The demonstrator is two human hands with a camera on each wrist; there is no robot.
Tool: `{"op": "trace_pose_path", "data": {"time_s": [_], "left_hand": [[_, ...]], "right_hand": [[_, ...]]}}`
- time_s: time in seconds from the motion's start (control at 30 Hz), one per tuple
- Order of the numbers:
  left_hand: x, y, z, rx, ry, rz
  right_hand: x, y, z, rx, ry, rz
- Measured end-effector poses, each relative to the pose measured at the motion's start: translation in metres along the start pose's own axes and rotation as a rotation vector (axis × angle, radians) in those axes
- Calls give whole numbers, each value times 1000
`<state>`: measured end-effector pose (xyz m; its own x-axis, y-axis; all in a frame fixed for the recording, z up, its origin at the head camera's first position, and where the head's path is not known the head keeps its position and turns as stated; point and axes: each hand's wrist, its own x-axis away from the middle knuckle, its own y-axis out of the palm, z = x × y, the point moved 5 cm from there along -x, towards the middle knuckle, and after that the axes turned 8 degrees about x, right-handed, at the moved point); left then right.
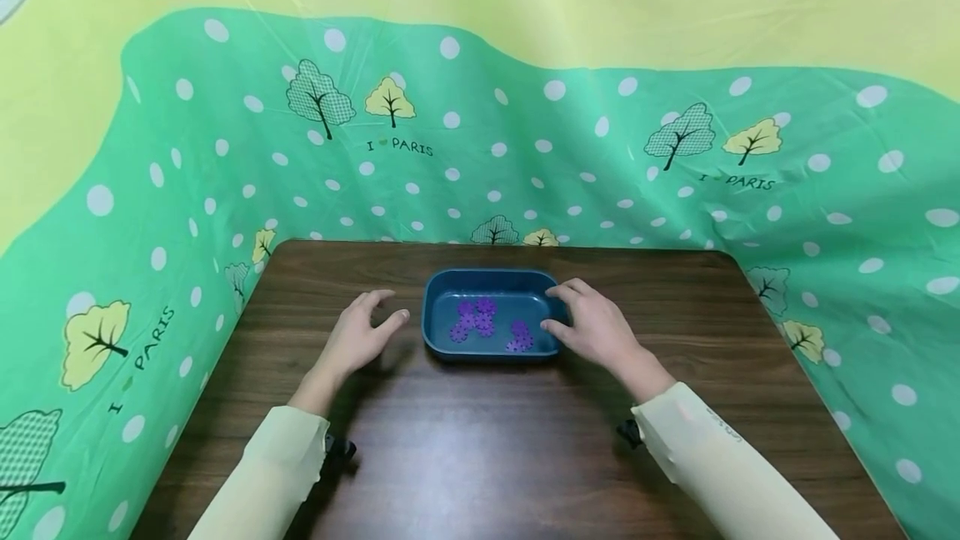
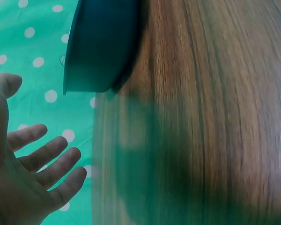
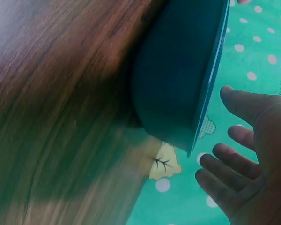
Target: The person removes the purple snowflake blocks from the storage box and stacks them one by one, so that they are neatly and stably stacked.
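A dark blue rectangular tray [image 1: 495, 355] with rounded corners sits on the wooden table, and small purple snowflake-shaped pieces [image 1: 483, 323] lie inside it in two loose clusters. To its left, my left hand [image 1: 358, 336] hovers apart from the wall with spread, relaxed fingers and nothing in them. My right hand [image 1: 596, 327] is at the right end, thumb and fingertips over the rim in the head view. The right wrist view shows a gap between that hand's loose fingers and the tray's side [image 3: 178, 70]; neither hand grips anything.
The dark brown wooden table [image 1: 480, 457] carries the tray near its far edge. Behind and beside it hangs a green and yellow cloth [image 1: 525, 107] with white dots and printed trees. A black wrist strap [image 1: 339, 447] shows under the left sleeve.
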<state>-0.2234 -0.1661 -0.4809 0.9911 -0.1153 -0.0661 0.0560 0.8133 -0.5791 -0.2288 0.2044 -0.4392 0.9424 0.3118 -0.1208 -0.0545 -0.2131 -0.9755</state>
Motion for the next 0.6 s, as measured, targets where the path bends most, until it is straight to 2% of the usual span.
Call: {"op": "trace_pose_path", "data": {"time_s": [0.37,0.6], "left_hand": [[-7,15,-5,137,-49,24],[-11,27,-3,309,-90,7]], "right_hand": [[-17,18,-20,76,-68,-33],[-29,28,-33,42,-99,-54]]}}
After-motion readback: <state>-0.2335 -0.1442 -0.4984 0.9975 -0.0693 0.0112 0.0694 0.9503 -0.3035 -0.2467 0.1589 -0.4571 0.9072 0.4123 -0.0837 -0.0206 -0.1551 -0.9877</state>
